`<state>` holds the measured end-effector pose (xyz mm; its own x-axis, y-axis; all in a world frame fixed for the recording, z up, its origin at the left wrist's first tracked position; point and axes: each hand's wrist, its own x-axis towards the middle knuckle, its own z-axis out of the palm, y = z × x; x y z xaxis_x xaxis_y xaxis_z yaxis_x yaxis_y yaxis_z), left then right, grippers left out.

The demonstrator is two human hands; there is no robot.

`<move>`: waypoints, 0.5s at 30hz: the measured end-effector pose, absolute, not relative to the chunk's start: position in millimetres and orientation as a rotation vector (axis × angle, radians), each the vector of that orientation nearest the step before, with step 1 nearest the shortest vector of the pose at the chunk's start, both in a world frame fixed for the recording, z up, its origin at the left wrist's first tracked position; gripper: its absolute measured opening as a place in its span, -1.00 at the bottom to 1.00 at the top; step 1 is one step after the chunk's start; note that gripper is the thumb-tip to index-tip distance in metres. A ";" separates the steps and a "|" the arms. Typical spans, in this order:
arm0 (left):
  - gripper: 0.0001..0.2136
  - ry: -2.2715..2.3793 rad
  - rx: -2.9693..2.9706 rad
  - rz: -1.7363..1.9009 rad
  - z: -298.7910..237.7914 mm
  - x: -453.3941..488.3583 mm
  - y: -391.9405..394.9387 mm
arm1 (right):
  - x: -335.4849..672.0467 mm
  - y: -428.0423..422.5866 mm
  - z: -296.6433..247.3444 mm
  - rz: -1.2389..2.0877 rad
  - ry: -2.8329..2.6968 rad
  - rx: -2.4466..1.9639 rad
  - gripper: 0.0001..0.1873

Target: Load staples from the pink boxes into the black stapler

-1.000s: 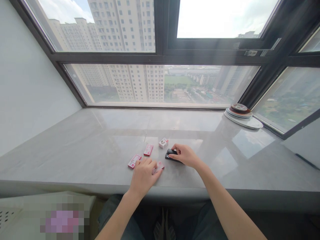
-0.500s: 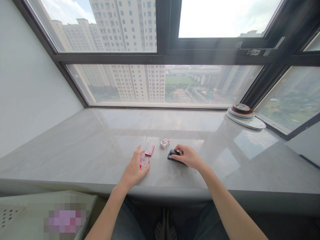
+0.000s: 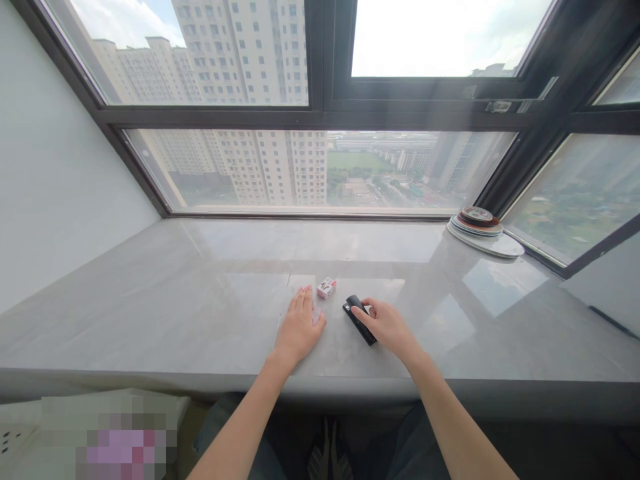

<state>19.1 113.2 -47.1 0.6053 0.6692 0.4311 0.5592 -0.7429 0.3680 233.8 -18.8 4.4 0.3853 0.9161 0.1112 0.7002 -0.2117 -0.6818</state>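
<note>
My right hand (image 3: 386,327) grips a black stapler (image 3: 358,316) on the windowsill, thumb on its top and fingers along its far side. The stapler points away to the upper left. My left hand (image 3: 299,324) lies palm down, fingers stretched forward and thumb apart, over small red-and-white boxes that it mostly hides. Only a pale, pinkish edge (image 3: 316,315) shows between thumb and forefinger. Just beyond my left fingertips sits a small white box with red and dark print (image 3: 327,287), touched by neither hand.
The glossy pale stone sill (image 3: 150,313) runs along a dark-framed window (image 3: 320,119). A stack of round plates (image 3: 480,227) stands in the far right corner. Below the sill at left is a pale surface (image 3: 30,427) with a blurred-out pink patch.
My left hand has moved right and now covers the red-and-white boxes that showed before. My right hand has turned the stapler so it points more away from me. The view has shifted slightly.
</note>
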 end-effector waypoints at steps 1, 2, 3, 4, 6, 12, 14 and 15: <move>-0.33 1.017 2.628 0.842 -45.8 24.1 114.3 | 233.9 -23.1 0.8 0.442 -1.350 -1.979 -0.51; -0.33 1.006 2.626 0.849 -44.5 29.2 115.6 | 234.2 -27.4 -3.2 0.490 -1.313 -1.964 -0.50; -0.34 0.992 2.629 0.853 -43.4 34.2 116.9 | 234.4 -31.5 -7.6 0.563 -1.268 -1.943 -0.48; -0.37 0.979 2.635 0.858 -42.5 38.8 118.1 | 234.4 -35.2 -12.2 0.655 -1.211 -1.915 -0.46; -0.46 0.966 2.645 0.873 -41.8 46.2 118.4 | 233.2 -40.8 -21.5 0.848 -1.074 -1.837 -0.38; -0.62 0.961 2.631 0.952 -40.1 44.2 93.4 | 211.3 -33.6 -37.3 1.056 -0.844 -1.522 -0.24; -0.64 0.971 2.629 0.942 -38.3 36.9 81.6 | 198.2 -24.7 -37.8 1.094 -0.852 -1.449 -0.24; -0.65 0.981 2.625 0.932 -37.4 32.5 77.0 | 191.1 -19.8 -37.7 1.112 -0.868 -1.420 -0.25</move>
<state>32.5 77.0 -37.4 0.5835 0.6446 0.4940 0.5264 -0.7634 0.3743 191.1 -19.8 -37.7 0.2955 0.9410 -0.1647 -0.0688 -0.1510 -0.9861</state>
